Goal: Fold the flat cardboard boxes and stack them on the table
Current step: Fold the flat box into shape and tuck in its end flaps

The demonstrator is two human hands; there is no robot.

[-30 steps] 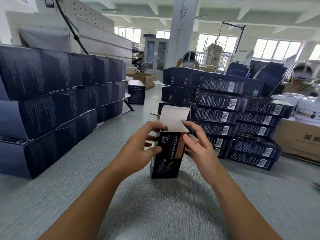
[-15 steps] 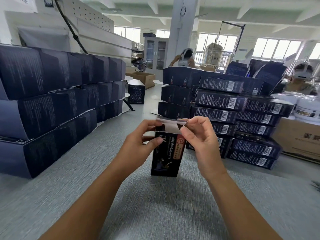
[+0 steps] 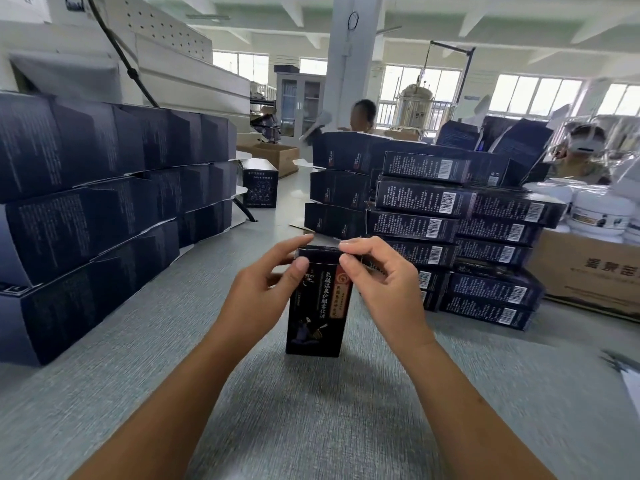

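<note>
Box (image 3: 317, 306) on counter (image 3: 311, 410): top flap (image 3: 318, 253) was up a sec ago, now down & shut. Left grip (image 3: 258, 296) & right grip (image 3: 384, 289) pinch its top. Prob ready to stack.

Vertical Chinese characters on box (image 3: 313, 329)

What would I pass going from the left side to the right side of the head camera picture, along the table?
Tall wall of dark boxes → left hand → small upright box → right hand → pile of barcode boxes → brown carton.
</note>
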